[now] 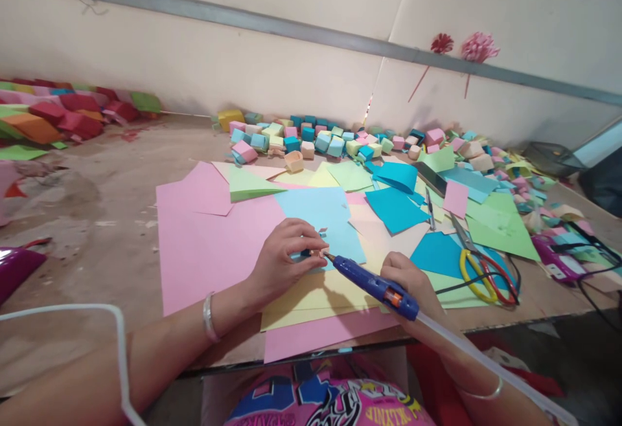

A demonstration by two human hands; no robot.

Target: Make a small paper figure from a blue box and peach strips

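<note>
My left hand point(286, 259) is closed in a pinch on a small folded light-blue paper piece point(318, 245), held down on the coloured sheets. My right hand point(411, 280) grips a blue glue gun point(372, 282) with a long clear glue stick point(481, 364) trailing from its back. The gun's nozzle touches the paper piece at my left fingertips. Under both hands lie a large pink sheet point(204, 245), a light-blue sheet point(315, 209) and yellow sheets point(311, 300).
Yellow-handled scissors point(479, 270) lie right of my right hand. A long row of small folded paper cubes point(311, 141) runs along the back wall. Red and pink folded paper point(63, 118) is heaped at far left. Cables point(578, 248) lie at the right.
</note>
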